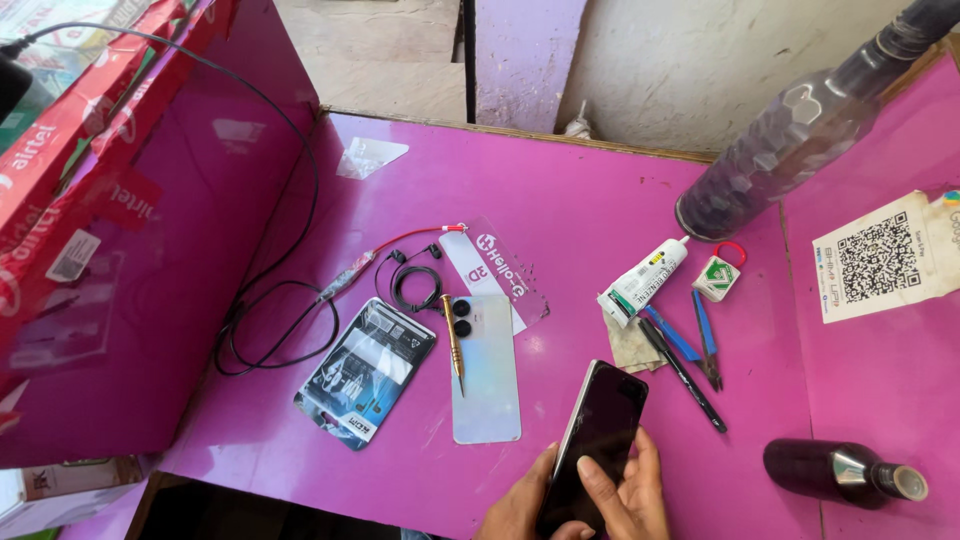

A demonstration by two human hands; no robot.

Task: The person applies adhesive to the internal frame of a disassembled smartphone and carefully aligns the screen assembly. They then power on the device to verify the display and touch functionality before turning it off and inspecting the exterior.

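You've got a glossy pink tabletop [600, 200] here with stuff scattered about. A pale phone back cover [485, 385] lies near the middle, a gold screwdriver [452, 345] resting across it. Just left sits a dark plastic packet [365, 372], with black earphones [415, 285] above. Over right: a white glue tube [642, 281], blue-handled pliers [695, 342], a black pen-like tool [683, 374], and a dark bottle [840, 472] lying on its side.

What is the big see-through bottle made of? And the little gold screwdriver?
The big bottle looks like clear plastic: light passes through it and its side has moulded six-sided dimples, though it could be glass. The screwdriver seems to be metal with a shiny gold finish and a thin steel-grey tip.
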